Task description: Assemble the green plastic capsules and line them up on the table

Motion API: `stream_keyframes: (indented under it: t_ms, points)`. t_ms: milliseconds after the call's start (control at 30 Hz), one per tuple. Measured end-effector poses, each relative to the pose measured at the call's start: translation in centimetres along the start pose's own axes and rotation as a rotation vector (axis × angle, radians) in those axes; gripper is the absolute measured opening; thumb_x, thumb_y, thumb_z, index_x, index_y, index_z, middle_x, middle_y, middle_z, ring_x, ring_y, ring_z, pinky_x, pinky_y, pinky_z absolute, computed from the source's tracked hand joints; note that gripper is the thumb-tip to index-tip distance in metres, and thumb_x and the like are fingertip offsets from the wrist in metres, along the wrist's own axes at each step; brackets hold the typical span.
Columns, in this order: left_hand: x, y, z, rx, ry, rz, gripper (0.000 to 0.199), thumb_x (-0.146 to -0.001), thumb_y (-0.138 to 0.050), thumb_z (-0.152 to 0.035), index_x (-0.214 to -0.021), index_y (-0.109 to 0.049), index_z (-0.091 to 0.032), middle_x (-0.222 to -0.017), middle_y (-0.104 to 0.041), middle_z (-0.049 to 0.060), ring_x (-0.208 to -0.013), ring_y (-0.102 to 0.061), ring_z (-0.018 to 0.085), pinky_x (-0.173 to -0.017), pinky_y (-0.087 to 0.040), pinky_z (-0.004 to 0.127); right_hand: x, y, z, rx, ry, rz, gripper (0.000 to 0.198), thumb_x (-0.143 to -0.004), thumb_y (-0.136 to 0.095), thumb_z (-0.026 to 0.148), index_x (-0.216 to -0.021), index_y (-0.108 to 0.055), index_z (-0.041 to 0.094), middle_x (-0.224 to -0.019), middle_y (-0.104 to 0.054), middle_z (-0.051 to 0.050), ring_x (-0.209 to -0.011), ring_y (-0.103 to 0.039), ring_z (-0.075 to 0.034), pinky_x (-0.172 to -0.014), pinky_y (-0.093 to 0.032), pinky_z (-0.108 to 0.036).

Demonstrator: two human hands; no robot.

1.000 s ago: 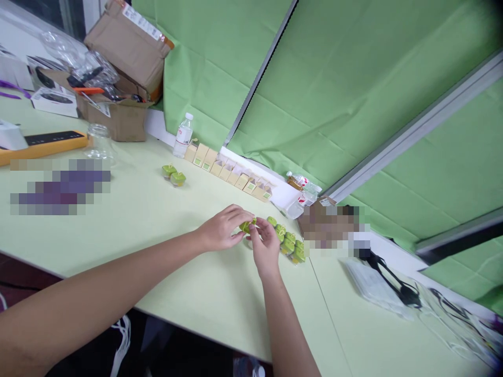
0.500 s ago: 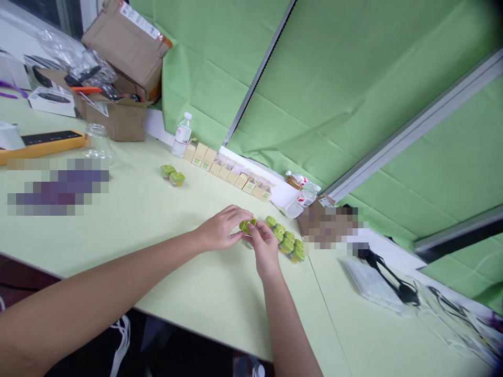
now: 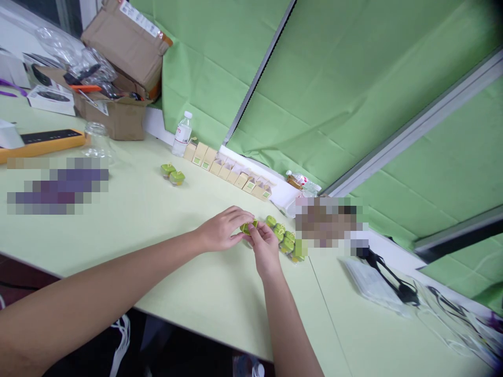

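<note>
Between the fingertips of both hands is a small clear container with a green lid [image 3: 248, 227]. My left hand [image 3: 220, 230] grips its left side, thumb below and fingers above. My right hand [image 3: 266, 250] pinches it from the right, and the fingers cover part of it. Just beyond my right hand stands a cluster of similar green-lidded containers [image 3: 288, 243], part of it blurred out. Two more green-lidded containers [image 3: 176, 178] sit farther left on the table. What the containers hold is too small to make out.
Behind, a row of small tan boxes [image 3: 227, 171] lines the wall beside a water bottle [image 3: 182, 135]. At the left are a glass jar [image 3: 96, 140], a yellow-edged power strip [image 3: 55, 141] and an open cardboard box [image 3: 128, 119]. Black cables [image 3: 393, 280] lie at the right.
Almost nothing differs. Both hands keep the green-lidded container in nearly the same place, with only a very slight shift.
</note>
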State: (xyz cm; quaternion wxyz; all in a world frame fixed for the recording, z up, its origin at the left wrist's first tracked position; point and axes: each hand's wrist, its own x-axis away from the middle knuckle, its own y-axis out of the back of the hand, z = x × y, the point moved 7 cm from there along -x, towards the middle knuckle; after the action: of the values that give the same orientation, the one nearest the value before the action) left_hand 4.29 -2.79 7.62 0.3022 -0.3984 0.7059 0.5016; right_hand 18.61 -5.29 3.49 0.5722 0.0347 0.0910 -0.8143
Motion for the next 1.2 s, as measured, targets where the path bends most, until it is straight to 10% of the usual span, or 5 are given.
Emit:
stream_keyframes:
  t_ms: [500, 767, 1200]
  points:
    - [0.2, 0.7, 1.1, 0.162, 0.180, -0.025, 0.049, -0.085, -0.053, -0.016, -0.133, -0.045, -0.019, -0.125, -0.059, 0.013, -0.115, -0.057, 0.024, -0.097, -0.049, 0.040, 0.5, -0.9, -0.5, -0.203, -0.166, 0.121, 0.022, -0.072, -0.083, 0.033, -0.087, -0.072, 0.021, -0.090, -0.068, -0.001, -0.077, -0.061, -0.012, -0.073, -0.055, -0.025]
    - [0.6, -0.4, 3.2, 0.347, 0.444, 0.013, 0.012, -0.088, -0.051, -0.022, -0.088, -0.062, -0.017, -0.077, -0.064, 0.000, -0.069, -0.058, 0.012, -0.066, -0.047, 0.024, 0.8, -1.2, -0.2, -0.203, -0.201, 0.152, 0.023, -0.074, -0.081, 0.032, -0.092, -0.071, 0.023, -0.092, -0.068, -0.001, -0.078, -0.062, -0.012, -0.075, -0.057, -0.023]
    - [1.0, -0.9, 5.4, 0.299, 0.566, 0.036, 0.006, -0.077, -0.053, -0.016, -0.076, -0.060, -0.016, -0.065, -0.059, -0.003, -0.060, -0.054, 0.010, -0.059, -0.042, 0.022, 1.1, -1.8, -0.4, -0.209, -0.185, 0.149, 0.023, -0.073, -0.082, 0.033, -0.091, -0.071, 0.024, -0.092, -0.069, 0.000, -0.077, -0.062, -0.011, -0.074, -0.056, -0.024]
